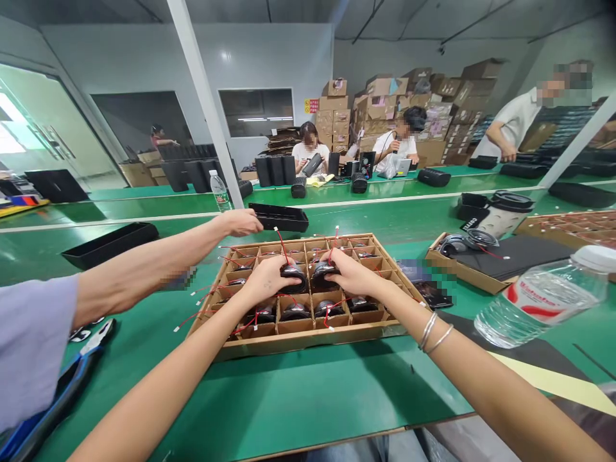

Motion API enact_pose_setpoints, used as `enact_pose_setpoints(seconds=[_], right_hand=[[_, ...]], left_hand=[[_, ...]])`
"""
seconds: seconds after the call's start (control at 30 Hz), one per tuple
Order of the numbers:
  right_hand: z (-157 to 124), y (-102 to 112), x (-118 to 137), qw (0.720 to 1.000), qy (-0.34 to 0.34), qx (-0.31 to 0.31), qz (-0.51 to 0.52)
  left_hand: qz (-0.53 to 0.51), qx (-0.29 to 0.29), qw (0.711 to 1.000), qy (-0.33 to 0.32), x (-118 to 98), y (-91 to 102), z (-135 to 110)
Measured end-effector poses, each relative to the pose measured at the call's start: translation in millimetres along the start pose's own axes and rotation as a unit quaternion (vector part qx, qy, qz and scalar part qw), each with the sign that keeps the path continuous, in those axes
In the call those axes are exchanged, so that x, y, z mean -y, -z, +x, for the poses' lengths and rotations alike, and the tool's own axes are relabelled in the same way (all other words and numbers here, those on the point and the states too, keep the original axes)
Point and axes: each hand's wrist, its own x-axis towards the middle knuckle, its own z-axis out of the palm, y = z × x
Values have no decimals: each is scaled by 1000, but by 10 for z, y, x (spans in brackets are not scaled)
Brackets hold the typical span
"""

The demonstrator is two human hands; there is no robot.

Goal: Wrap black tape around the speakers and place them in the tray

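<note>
A cardboard tray (308, 341) split into square cells lies on the green bench before me. Round black speakers with red wires and small white plugs sit in many cells, such as this speaker (295, 311). My left hand (269, 277) is closed around one speaker (294, 280), just above the cells. Beside it, my right hand (351, 273) grips another speaker (321, 276) by its rim. Both speakers are tilted, and the fingers' far sides are hidden. Two silver bangles circle my right wrist.
From the left, a co-worker's arm (158, 269) reaches over the bench toward a black casing (279, 217). Pliers (91, 353) lie at left. A water bottle (543, 298) leans at right near a cardboard box (476, 273) and a cup (507, 215). Several people work beyond.
</note>
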Motion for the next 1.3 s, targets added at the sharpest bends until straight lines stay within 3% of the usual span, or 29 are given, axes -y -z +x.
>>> enact_pose_setpoints(seconds=[0.3, 0.57, 0.73, 0.87, 1.13, 1.3], right_hand=[[-81, -84, 42, 996, -5, 25, -82], [-134, -125, 36, 987, -9, 56, -148], [-339, -109, 122, 976, 13, 110, -189], [-417, -118, 165, 971, 21, 107, -215], [-133, -187, 328, 964, -14, 16, -264], [121, -340, 396, 951, -39, 39, -304]], left_hand=[[52, -7, 999, -4, -20, -103, -43], [72, 22, 997, 5, -22, -168, -110], [72, 39, 997, 6, -5, -93, -257], [72, 39, 997, -9, 20, -16, -296], [66, -12, 997, -26, -32, -65, -203], [68, -39, 997, -26, -74, -45, -212]])
